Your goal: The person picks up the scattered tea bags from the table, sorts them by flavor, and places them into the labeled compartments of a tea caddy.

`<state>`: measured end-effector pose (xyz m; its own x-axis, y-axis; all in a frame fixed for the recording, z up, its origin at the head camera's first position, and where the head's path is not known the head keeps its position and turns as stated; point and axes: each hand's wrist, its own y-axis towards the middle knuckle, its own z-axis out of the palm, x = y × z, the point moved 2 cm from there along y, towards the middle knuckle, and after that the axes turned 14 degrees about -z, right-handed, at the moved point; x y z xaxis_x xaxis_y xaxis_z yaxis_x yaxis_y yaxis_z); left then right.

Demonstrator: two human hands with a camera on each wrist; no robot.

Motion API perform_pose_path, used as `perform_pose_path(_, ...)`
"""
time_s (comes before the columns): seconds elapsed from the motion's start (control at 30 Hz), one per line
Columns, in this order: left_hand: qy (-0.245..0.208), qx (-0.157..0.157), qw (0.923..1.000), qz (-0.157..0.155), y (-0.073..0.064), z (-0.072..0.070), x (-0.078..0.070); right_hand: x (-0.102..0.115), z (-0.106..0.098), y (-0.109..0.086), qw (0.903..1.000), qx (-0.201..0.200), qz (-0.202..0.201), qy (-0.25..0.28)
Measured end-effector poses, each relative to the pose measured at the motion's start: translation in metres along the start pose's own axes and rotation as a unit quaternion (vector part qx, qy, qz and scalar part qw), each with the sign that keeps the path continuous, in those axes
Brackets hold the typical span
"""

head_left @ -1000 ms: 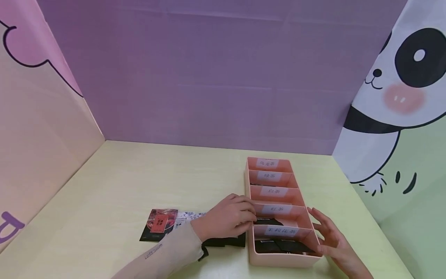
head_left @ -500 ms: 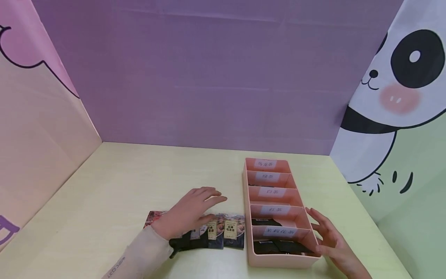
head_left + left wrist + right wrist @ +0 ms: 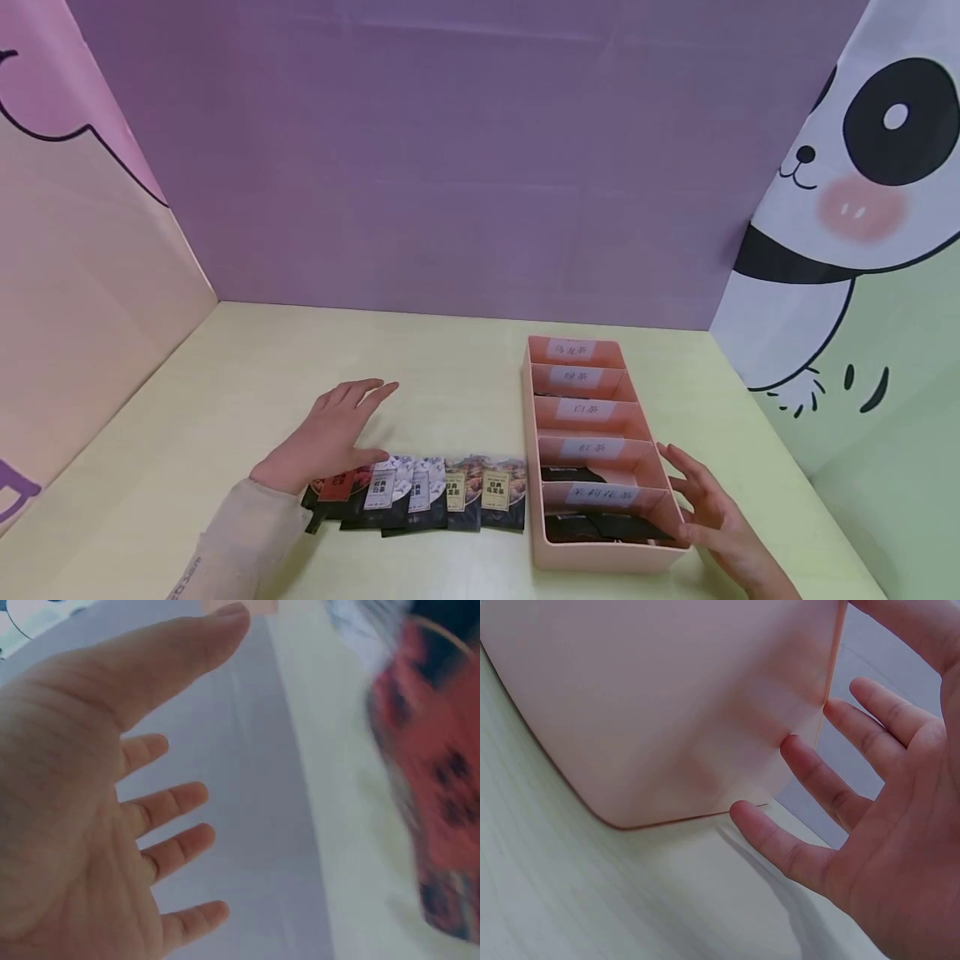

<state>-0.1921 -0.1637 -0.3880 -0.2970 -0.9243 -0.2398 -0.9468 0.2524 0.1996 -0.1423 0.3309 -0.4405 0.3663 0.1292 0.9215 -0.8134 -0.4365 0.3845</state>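
My left hand (image 3: 326,437) hovers over the left end of a row of tea sachets, its fingers spread and nothing in it. Beneath it lies a red and black sachet (image 3: 341,492), partly hidden by the hand; the left wrist view shows this red sachet (image 3: 457,772) blurred at the right. Overlapping to its right are two white and dark sachets (image 3: 382,492), then two blue and gold ones (image 3: 504,492). My right hand (image 3: 712,521) touches the right side of a pink divided box (image 3: 609,557), its fingertips (image 3: 799,754) on the outer wall.
The box has several labelled compartments in a line running away from me. Dark sachets (image 3: 607,527) lie in the nearest compartment, another dark sachet (image 3: 572,474) in the one behind. A purple wall (image 3: 465,167) closes the table (image 3: 337,342) at the back.
My left hand has left the box's left edge and moved left across the sachets, uncovering the white and blue ones. My right hand has stayed at the box.
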Motion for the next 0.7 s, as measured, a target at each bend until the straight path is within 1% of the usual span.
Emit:
perform_pose_path(0.1, -0.007, 0.024, 0.9994, -0.025, -0.001, 0.004, 0.013, 0.000, 0.000, 0.002, 1.0000, 0.003, -0.009, 0.000)
perform_pose_path(0.17, -0.015, 0.049, 0.9977, -0.045, -0.002, 0.008, 0.021, 0.000, 0.000, 0.002, 0.9999, 0.004, -0.009, -0.004)
perform_pose_path(0.3, -0.034, 0.104, 0.9902, -0.087, -0.005, 0.012, 0.034, 0.000, 0.000, 0.002, 1.0000, 0.004, -0.003, -0.006)
perform_pose_path(0.37, -0.044, 0.128, 0.9855, -0.102, -0.006, 0.013, 0.038, 0.000, 0.000, 0.002, 1.0000, 0.004, -0.004, -0.005)
perform_pose_path(0.47, -0.057, 0.150, 0.9803, -0.115, -0.006, 0.014, 0.042, 0.000, 0.000, 0.001, 1.0000, 0.004, -0.007, -0.001)
perform_pose_path(0.7, -0.064, 0.179, 0.9744, -0.120, -0.002, 0.017, 0.047, 0.001, 0.000, 0.001, 1.0000, 0.002, -0.008, -0.002)
